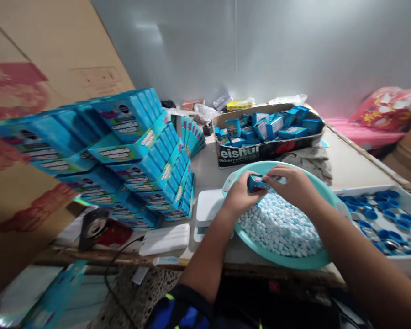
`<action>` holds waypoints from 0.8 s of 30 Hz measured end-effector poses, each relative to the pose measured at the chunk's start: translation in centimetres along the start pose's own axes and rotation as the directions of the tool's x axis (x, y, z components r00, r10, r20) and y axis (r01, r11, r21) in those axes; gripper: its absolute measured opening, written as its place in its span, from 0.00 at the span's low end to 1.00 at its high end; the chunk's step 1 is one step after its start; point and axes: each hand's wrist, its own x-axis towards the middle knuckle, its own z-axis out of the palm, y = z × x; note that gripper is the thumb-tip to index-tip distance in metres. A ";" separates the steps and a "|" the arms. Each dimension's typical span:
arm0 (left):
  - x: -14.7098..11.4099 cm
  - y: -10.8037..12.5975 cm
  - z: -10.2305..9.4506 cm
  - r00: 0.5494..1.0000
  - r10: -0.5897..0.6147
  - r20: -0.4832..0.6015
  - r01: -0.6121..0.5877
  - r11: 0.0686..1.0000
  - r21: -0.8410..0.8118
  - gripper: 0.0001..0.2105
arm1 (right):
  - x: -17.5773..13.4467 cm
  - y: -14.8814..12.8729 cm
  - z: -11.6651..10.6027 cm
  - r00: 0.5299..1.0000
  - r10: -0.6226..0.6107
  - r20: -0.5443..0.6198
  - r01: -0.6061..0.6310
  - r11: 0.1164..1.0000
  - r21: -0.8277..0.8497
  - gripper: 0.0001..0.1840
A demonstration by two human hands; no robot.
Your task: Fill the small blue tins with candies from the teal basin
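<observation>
Over a turquoise basin [291, 263] heaped with small white and pale blue candies [281, 228], my left hand [239, 196] grips a small blue candy box [255, 183]. The fingers of my right hand [291, 183] are closed at the right end of that box, touching it. Whether they pinch a flap or a candy there, I cannot tell. Just left of the basin lies a white kitchen scale [208, 208], partly behind my left forearm.
Blue display cartons [150, 160] stand in tall stacks on the left. Behind the basin, an open carton [239, 157] holds many small blue boxes. A white tray [397, 261] with blue scoop-like pieces sits right. A can [111, 230] and white power bank [166, 240] lie near the front edge.
</observation>
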 end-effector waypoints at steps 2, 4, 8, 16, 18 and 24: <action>0.2 0.1 -0.1 1.000 0.025 0.010 -0.025 1.000 0.017 0.22 | 0.1 -0.1 -0.1 1.000 -0.013 -0.001 0.013 0.999 0.050 0.10; 0.4 0.1 -0.1 0.999 0.048 0.014 -0.048 0.999 0.023 0.21 | 0.2 -0.2 -0.1 1.000 -0.012 -0.018 0.013 0.997 0.077 0.09; 0.8 0.1 0.0 0.998 0.047 0.034 -0.049 0.998 0.049 0.21 | 0.4 -0.4 -0.1 0.998 0.046 -0.036 -0.046 0.999 0.010 0.09; 1.2 0.0 -0.1 0.999 -0.003 0.035 0.001 0.998 0.056 0.23 | 0.4 -0.3 -0.3 0.995 0.094 -0.034 -0.093 0.995 0.040 0.10; 1.3 -0.3 -0.1 1.000 -0.023 0.011 0.023 0.999 0.032 0.25 | 0.4 0.1 -0.3 0.995 0.088 -0.037 -0.086 0.995 0.055 0.12; 1.1 -0.5 -0.1 0.998 -0.055 0.000 0.055 0.998 -0.014 0.25 | 0.6 1.2 -0.2 0.983 0.179 -0.038 -0.170 0.971 0.165 0.06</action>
